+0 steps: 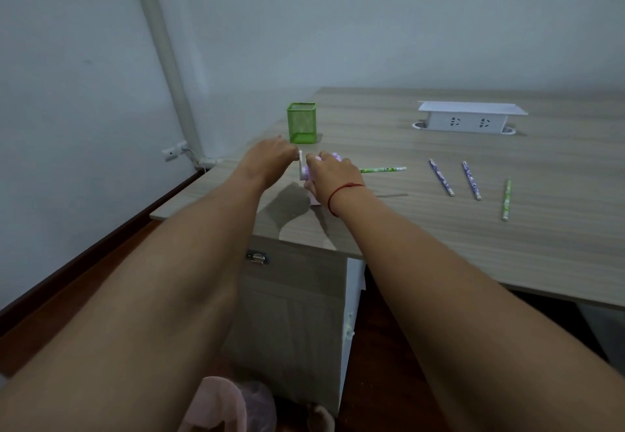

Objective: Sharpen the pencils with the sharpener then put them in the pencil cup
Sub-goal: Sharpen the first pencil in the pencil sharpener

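**A:** Plastic, that lilac sharpener [307, 173], so I'd guess it's light enough to skid on the desk [439, 245] if nobody pins it.

**B:** The right hand [333, 178] is pinning it. Its fingers are curled over the body, clamping it down near the desk's left corner.

**A:** And the left hand [270, 157]?

**B:** It's bent around the white crank [300, 161] on the sharpener's left face. The fingertips are hidden behind the hand, so I judge that to be a grip rather than plainly see one.

**A:** Where's the pencil?

**B:** 1 green pencil [382, 169] sticks out level from the sharpener's right side. It's thin, stiff wood, but a fresh tip is probably brittle. I'd pinch the bare shaft close to the sharpener's mouth and draw it out straight.

**A:** The others?

**B:** 3 lie well apart on the right: 2 purple pencils [441, 177] and a second green pencil [506, 199]. The pencil cup [301, 122] stands just behind the left hand. It's green mesh and likely tippy, so lower pencils in from above.
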{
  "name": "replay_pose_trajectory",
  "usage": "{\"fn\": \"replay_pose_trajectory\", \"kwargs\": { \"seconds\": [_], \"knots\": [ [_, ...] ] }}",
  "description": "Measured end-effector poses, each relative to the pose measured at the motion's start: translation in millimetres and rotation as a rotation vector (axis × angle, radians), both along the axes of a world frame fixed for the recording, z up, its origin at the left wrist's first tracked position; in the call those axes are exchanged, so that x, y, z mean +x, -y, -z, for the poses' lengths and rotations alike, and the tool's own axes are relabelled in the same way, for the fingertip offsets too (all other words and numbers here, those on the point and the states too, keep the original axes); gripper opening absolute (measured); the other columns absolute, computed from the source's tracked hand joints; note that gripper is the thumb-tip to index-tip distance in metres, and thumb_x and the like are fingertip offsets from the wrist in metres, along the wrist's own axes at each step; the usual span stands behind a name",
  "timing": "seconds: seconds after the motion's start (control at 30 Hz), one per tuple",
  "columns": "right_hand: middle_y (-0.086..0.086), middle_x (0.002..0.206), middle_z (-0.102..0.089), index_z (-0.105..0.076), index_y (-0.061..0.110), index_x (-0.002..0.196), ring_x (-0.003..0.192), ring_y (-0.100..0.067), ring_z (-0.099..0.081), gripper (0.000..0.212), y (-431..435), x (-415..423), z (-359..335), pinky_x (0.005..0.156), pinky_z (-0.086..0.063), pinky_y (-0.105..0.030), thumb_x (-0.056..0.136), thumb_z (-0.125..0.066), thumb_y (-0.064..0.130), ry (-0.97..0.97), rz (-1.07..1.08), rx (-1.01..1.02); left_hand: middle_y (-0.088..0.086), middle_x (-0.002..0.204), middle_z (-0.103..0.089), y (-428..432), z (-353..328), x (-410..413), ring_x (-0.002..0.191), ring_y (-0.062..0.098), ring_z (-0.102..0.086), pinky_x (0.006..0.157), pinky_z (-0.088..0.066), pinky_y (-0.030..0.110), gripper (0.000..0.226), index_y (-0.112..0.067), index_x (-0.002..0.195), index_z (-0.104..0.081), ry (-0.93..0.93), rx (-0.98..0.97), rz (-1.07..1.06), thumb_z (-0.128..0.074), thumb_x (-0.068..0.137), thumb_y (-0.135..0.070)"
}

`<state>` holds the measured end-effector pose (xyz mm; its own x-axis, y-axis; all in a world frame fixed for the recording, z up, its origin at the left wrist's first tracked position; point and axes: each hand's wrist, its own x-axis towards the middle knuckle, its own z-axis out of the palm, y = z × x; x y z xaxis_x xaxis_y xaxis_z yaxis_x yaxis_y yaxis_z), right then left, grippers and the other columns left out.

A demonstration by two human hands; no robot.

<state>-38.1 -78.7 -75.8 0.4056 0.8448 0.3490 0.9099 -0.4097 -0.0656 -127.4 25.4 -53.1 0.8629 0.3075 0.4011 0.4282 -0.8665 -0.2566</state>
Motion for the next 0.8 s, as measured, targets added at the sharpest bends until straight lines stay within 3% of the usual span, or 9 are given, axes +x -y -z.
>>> {"fn": "replay_pose_trajectory", "kwargs": {
  "seconds": [0.13, 0.33, 0.57, 0.8],
  "knots": [
    [-0.010, 0.134, -0.051, -0.050, 0.013, 0.129, 0.123, -0.032, -0.049, 0.039, 0.0, -2.1, -1.0, 0.096, -0.043, -0.039, 0.095, -0.053, 0.031, -0.002, 0.011, -0.007, 0.019, 0.105, -0.066, 0.4, -1.3, -2.3, 0.106, 0.036, -0.058, 0.097, -0.046, 0.045, 0.026, -0.006, 0.111, -0.062, 0.024, 0.024, -0.020, -0.042, 0.094, -0.001],
    [-0.011, 0.135, -0.050, -0.049, 0.013, 0.131, 0.125, -0.032, -0.048, 0.041, -0.1, -4.7, -2.3, 0.097, -0.044, -0.041, 0.095, -0.053, 0.031, -0.001, 0.023, -0.023, 0.018, 0.104, -0.067, 10.4, -1.7, -15.3, 0.106, 0.035, -0.059, 0.098, -0.046, 0.048, 0.027, -0.005, 0.112, -0.063, 0.045, 0.024, 0.005, -0.044, 0.093, 0.001],
    [-0.011, 0.135, -0.052, -0.049, 0.014, 0.131, 0.126, -0.031, -0.048, 0.041, -2.0, -3.7, -1.1, 0.098, -0.043, -0.041, 0.094, -0.054, 0.033, 0.002, 0.028, -0.034, 0.017, 0.111, -0.067, 31.0, 8.7, -27.2, 0.113, 0.032, -0.059, 0.115, -0.026, 0.034, 0.026, -0.002, 0.112, -0.061, 0.074, 0.016, 0.004, -0.043, 0.094, 0.003],
    [-0.012, 0.134, -0.052, -0.051, 0.014, 0.130, 0.125, -0.033, -0.048, 0.040, -4.5, -4.0, -0.7, 0.097, -0.043, -0.041, 0.095, -0.052, 0.032, -0.019, 0.037, -0.034, 0.021, 0.097, -0.069, 37.9, 29.6, -35.3, 0.095, 0.036, -0.066, 0.115, -0.029, 0.038, 0.018, 0.000, 0.106, -0.062, 0.045, -0.031, 0.031, -0.049, 0.093, 0.003]
  ]
}}
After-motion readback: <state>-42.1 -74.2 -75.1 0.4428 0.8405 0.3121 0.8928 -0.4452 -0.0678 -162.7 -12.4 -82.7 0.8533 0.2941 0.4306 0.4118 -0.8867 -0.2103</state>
